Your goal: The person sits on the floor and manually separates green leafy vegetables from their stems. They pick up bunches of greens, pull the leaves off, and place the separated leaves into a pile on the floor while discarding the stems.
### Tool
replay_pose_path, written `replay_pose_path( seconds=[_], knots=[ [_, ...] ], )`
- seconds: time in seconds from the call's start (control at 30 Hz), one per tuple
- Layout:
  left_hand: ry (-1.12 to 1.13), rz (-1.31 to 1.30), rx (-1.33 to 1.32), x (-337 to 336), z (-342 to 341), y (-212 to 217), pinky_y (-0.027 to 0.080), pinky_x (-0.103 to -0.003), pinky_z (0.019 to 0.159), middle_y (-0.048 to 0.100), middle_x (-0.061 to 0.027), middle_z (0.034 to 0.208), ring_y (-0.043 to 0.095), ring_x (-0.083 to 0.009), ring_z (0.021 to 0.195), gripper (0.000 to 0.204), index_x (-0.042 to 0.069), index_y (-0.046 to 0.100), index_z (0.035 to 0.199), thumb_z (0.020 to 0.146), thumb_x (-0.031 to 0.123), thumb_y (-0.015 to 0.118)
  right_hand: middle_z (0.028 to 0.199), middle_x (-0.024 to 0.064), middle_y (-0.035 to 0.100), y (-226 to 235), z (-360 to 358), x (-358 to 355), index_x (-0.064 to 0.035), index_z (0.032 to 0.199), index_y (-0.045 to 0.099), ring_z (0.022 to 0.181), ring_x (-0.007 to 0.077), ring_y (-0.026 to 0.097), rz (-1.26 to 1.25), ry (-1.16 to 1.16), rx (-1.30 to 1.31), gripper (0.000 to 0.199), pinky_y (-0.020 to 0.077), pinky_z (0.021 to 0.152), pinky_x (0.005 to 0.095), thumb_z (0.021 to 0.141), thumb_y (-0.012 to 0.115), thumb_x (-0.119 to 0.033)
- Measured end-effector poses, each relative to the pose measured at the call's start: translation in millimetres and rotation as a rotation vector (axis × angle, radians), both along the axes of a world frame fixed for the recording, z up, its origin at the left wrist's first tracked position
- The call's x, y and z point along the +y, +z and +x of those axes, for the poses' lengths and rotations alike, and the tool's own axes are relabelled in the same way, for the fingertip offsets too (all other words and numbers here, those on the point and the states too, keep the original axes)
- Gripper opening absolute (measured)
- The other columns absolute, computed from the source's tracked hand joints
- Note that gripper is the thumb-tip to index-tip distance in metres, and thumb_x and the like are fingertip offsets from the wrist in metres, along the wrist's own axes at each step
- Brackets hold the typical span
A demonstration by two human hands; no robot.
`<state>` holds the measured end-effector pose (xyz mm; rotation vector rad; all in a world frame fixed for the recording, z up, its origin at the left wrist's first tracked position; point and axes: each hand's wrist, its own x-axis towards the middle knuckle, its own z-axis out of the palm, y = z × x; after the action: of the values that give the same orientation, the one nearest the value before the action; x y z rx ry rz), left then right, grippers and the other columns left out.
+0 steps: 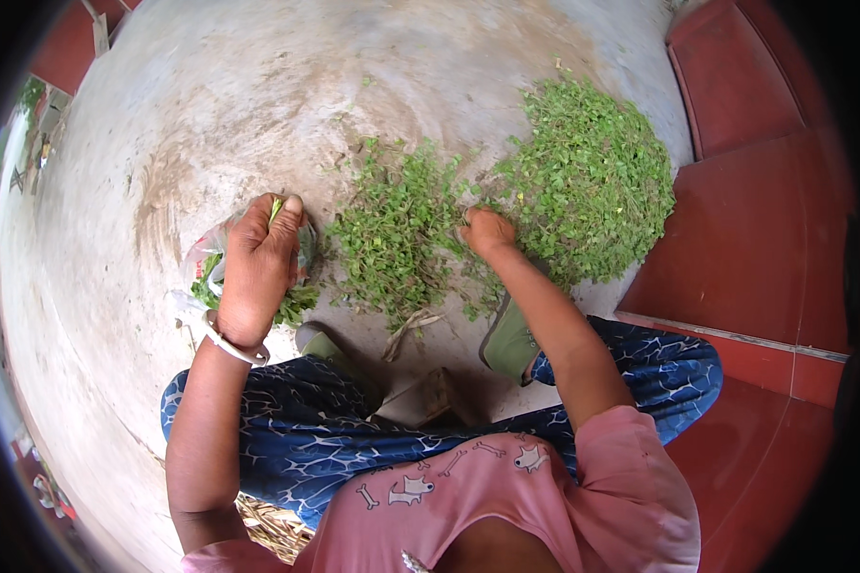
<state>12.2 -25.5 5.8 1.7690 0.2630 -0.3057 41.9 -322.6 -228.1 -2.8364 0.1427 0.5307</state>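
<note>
- spreading across most of the view, the grey concrete floor (105, 239), stained brown in places, carries all the greens.
- red steps (736, 258) run down the right side, just beyond the bigger pile.
- blue patterned trousers (296, 430) cover the person's bent legs, set wide apart below the greens; a pink shirt (382, 525) shows at the lower edge.
- the large pile of greens (602, 172) lies on the floor ahead and to the right of the right hand.
- the small pile of greens (397, 229), looser and mixed with thin stalks, lies just left of the right hand and to the right of the left hand, well apart from the latter.
- a clear plastic bag (199, 254) lies beneath and around the left hand as seen from above, with leafy greens (204, 292) showing at its near side.
- two green shoes (511, 342) stand near the small pile.
- the left hand (261, 258) is raised over the bag, thumb and fingers pinching a green stem.
- the right hand (490, 231) is between the two piles, fingers curled together; i cannot tell whether it grips anything.
- a white bangle (227, 349) circles the left wrist.
- the green stem (276, 209) pokes up between the left thumb and fingers.
</note>
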Motion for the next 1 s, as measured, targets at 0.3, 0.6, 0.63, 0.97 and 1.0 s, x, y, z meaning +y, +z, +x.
replay_pose_path(
  seconds=[0.3, 0.6, 0.63, 0.97, 1.0],
  knots=[
    [-0.088, 0.041, -0.051, -0.9, 0.8, -7.9, 0.033, -0.021, 0.042, 0.036, 0.0045, 0.051, 0.034, -0.0050, 0.042, 0.026, 0.006, 0.050, 0.082, 0.094, 0.030, 0.049, 0.081, -0.0017, 0.057, 69.2, 24.6, 1.5, -0.0067, 0.092, 0.058, 0.066, 0.0047, 0.052, 1.019, -0.289, 0.389, 0.014, 0.0411, 0.054, 0.0223, 0.086, 0.061, -0.019],
    [-0.161, 0.081, -0.053, -6.7, 2.4, -15.6, 0.033, -0.025, 0.048, 0.041, 0.0024, 0.058, 0.035, -0.0054, 0.055, 0.023, 0.000, 0.053, 0.077, 0.088, 0.019, 0.060, 0.091, 0.0025, 0.063, 126.1, 11.7, 15.7, -0.0079, 0.091, 0.058, 0.078, 0.0083, 0.056, 1.408, -0.110, 0.335, 0.011, 0.0453, 0.067, 0.0240, 0.088, 0.059, -0.018],
    [-0.180, 0.074, -0.047, -7.1, 2.4, -17.6, 0.033, -0.026, 0.049, 0.042, 0.0022, 0.058, 0.035, -0.0054, 0.055, 0.023, 0.000, 0.054, 0.076, 0.087, 0.019, 0.061, 0.093, 0.0026, 0.063, 128.5, 9.5, 17.7, -0.0081, 0.091, 0.058, 0.081, 0.0095, 0.058, 1.420, -0.077, 0.320, 0.009, 0.0461, 0.070, 0.0252, 0.087, 0.059, -0.017],
    [-0.268, 0.042, -0.244, -11.6, 1.3, -29.4, 0.042, -0.024, 0.058, 0.053, 0.0003, 0.065, 0.045, -0.0067, 0.062, 0.010, 0.001, 0.062, 0.090, 0.083, 0.009, 0.062, 0.098, 0.0061, 0.058, 166.3, -5.4, 32.1, -0.0049, 0.087, 0.056, 0.096, 0.0183, 0.058, 1.586, 0.098, 0.405, 0.008, 0.0454, 0.076, 0.0298, 0.082, 0.057, -0.011],
    [-0.277, 0.039, -0.265, -13.3, 0.4, -31.4, 0.042, -0.024, 0.058, 0.053, 0.0002, 0.065, 0.045, -0.0067, 0.062, 0.011, 0.001, 0.062, 0.090, 0.083, 0.009, 0.062, 0.098, 0.0064, 0.060, 167.4, -6.7, 33.2, -0.0050, 0.088, 0.056, 0.093, 0.0161, 0.057, 1.606, 0.111, 0.418, 0.011, 0.0448, 0.077, 0.0292, 0.082, 0.058, -0.013]
  ],
)
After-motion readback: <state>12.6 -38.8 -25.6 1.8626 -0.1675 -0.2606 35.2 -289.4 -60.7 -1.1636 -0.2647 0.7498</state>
